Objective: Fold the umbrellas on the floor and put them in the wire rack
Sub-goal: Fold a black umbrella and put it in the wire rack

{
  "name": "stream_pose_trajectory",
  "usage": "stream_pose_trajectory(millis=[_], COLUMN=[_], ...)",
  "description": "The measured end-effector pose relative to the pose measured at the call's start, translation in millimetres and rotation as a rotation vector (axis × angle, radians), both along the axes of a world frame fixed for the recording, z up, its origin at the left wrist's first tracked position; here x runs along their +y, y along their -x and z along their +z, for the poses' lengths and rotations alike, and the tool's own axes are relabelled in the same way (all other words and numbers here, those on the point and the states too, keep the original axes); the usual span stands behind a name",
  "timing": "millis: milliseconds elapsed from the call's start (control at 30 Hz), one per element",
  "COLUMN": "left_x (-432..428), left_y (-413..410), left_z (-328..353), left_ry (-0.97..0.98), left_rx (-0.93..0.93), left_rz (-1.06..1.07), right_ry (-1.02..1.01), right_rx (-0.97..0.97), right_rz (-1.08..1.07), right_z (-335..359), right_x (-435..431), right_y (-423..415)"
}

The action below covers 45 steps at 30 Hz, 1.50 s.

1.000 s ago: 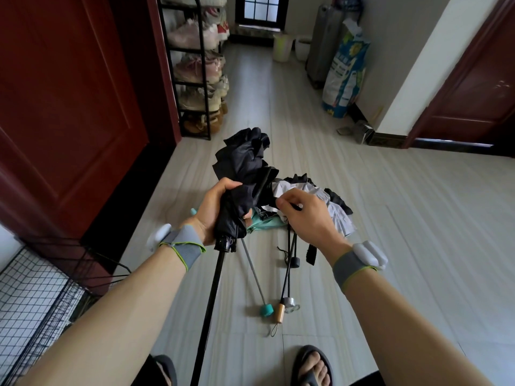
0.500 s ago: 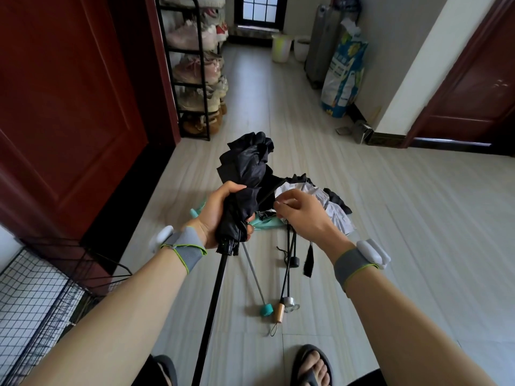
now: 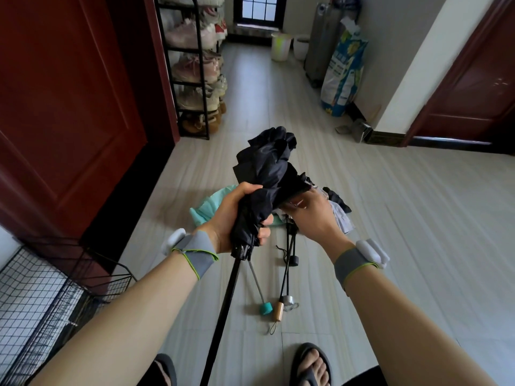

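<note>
Black cloth bunches above the left hand (image 3: 237,215), which is wrapped tight round the lower part of the canopy of the black umbrella (image 3: 264,174), thumb on top and fingers curled underneath. The canopy is crumpled and loosely gathered, not rolled smooth, and points away from the person. Its thin black shaft (image 3: 223,310) runs down between the forearms to the bottom edge of the view. The right hand (image 3: 315,218) is at the canopy's right side, fingertips curled in and pinching a fold of the black cloth just beside the left hand's fingers. Each wrist carries a grey band with a white device.

Below the hands, on the pale floor (image 3: 418,246), lies a heap of other umbrellas. A teal canopy (image 3: 209,207) shows to the left of the left hand, and a white-and-black canopy (image 3: 341,215) shows to the right of the right hand. Their shafts lead toward the person and end close together in a teal handle (image 3: 266,308), a wooden handle (image 3: 278,314) and a silver handle (image 3: 288,300). A black knob (image 3: 292,260) lies nearer the heap.

The wire rack (image 3: 41,302) stands at the lower left, near the foot of the dark red door (image 3: 69,107) and well apart from the held umbrella. A shoe rack (image 3: 195,65) stands further along the left side, and a printed sack (image 3: 344,73) leans by the right wall.
</note>
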<state>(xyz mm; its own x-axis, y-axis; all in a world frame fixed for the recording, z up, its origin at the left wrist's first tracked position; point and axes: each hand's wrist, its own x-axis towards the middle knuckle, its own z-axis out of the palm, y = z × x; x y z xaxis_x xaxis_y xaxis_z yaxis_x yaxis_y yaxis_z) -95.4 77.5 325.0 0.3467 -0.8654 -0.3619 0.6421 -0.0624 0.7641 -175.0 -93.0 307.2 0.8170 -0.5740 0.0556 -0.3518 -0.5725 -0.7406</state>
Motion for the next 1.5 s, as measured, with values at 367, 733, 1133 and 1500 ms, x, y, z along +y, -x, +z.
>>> stream_pose_trajectory(millis=[367,733,1133,1500], left_x=[1.5,19.1,-7.1,-11.7], left_y=[-11.1,-30.4,-24.3,-10.7], left_z=[-3.6,7.3,-16.3,-29.4], left_ry=[-0.054,0.039,-0.233,-0.471], left_rx=[-0.049,0.096,-0.796,-1.355], left_rz=[0.154,0.112,0.433,0.409], right_ry=[0.456,0.617,-0.483,-0.139], right_rx=[-0.191,-0.21,0.006,0.045], right_rz=[0.144,0.143,0.005,-0.059], right_z=[8.3,3.8,51.9,50.4], right_x=[20.3,30.7,39.0,64.6], right_y=[-1.8,-6.3,-12.2,-12.2])
